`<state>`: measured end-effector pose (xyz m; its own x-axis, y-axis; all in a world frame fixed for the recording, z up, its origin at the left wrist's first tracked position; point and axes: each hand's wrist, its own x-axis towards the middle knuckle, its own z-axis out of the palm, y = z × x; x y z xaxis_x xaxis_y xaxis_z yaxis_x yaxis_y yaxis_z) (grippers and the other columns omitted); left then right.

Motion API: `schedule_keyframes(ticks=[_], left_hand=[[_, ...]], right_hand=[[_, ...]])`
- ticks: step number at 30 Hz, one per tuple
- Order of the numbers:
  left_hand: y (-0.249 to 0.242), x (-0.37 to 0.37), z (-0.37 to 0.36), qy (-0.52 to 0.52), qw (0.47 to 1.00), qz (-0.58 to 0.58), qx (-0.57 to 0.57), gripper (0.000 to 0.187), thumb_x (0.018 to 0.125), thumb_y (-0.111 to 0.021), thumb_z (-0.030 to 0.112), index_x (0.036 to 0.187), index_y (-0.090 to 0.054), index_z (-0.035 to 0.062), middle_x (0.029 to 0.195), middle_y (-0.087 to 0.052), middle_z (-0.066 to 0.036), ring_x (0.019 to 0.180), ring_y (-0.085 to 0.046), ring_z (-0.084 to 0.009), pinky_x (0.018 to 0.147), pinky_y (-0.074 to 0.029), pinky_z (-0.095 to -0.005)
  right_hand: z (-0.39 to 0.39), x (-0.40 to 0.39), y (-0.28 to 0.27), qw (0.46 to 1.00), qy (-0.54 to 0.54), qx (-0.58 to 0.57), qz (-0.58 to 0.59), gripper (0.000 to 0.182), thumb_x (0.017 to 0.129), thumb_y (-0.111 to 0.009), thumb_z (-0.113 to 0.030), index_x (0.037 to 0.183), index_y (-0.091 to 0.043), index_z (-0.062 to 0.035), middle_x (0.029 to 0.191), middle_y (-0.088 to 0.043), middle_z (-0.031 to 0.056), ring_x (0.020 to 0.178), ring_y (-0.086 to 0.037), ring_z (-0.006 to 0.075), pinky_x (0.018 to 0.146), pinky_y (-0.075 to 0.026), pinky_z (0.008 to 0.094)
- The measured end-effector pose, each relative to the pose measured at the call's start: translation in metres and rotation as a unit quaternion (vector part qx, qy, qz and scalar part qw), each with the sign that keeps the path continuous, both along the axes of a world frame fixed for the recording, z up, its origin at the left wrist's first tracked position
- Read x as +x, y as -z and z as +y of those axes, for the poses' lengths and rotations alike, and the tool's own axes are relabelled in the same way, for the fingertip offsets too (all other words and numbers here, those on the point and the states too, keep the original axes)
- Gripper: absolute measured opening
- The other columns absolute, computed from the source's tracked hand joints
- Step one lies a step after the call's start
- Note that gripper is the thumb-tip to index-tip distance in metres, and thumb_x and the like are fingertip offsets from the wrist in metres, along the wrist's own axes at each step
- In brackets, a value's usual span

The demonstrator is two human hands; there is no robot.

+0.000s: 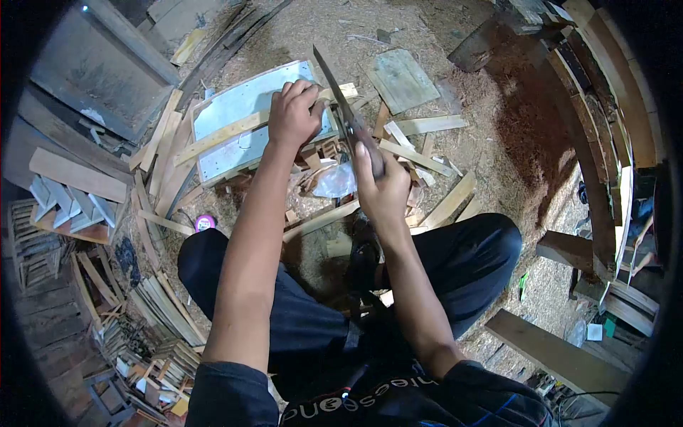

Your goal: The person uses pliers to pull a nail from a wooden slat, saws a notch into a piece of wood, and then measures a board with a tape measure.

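My right hand [384,186] is wrapped round the handle of a hand saw [333,84], its thumb lying along the top. The dark blade points away from me and crosses a long wooden strip [224,134] near the strip's right end. Just left of the blade, my left hand [293,115] is closed over that strip and presses it down. Beneath the strip lies a pale, wood-edged board [250,92] on the floor. A clear plastic bag [334,181] and small wood offcuts lie below the saw, between my hands and legs.
Loose wood pieces [455,199] lie scattered to the right, with a flat greenish board [403,80] farther off. A pink round object [204,223] sits by my left knee. Stacked slats [167,309] stand at left, and a plank [555,352] lies at lower right.
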<state>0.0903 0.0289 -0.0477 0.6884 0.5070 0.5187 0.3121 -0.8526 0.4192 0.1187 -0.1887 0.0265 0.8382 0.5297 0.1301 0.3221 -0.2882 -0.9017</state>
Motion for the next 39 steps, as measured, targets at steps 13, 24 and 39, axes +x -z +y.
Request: schedule_keyframes(ticks=[13,24,39], left_hand=[[-0.001,-0.002,0.002,0.024,1.000,-0.013,0.013,0.029,0.082,-0.076,0.022,0.105,-0.072,0.0054,0.108,-0.067,-0.008,0.104,-0.060,-0.0290,0.087,-0.045,-0.0427],[-0.001,-0.003,-0.003,0.024,1.000,-0.001,0.005,0.027,0.082,-0.075,0.019,0.104,-0.073,0.0034,0.105,-0.069,-0.011,0.099,-0.063,-0.0323,0.086,-0.051,-0.0412],[-0.005,-0.002,-0.001,-0.001,1.000,0.014,-0.002,0.027,0.081,-0.076,0.022,0.101,-0.071,0.0051,0.104,-0.066,-0.008,0.103,-0.059,-0.0289,0.088,-0.045,-0.0418]], right_hand=[[0.022,0.012,-0.013,0.999,-0.024,-0.022,0.000,0.045,0.098,-0.060,-0.037,0.082,-0.063,0.0041,0.060,-0.062,0.0193,0.052,-0.062,0.0284,0.053,-0.047,0.0413],[0.020,0.011,-0.002,1.000,-0.010,-0.024,-0.011,0.040,0.098,-0.061,-0.032,0.084,-0.066,0.0056,0.062,-0.062,0.0213,0.055,-0.064,0.0297,0.056,-0.048,0.0423],[0.026,0.013,-0.003,1.000,-0.009,0.006,-0.002,0.042,0.097,-0.062,-0.034,0.085,-0.065,0.0059,0.060,-0.060,0.0195,0.054,-0.061,0.0288,0.054,-0.046,0.0417]])
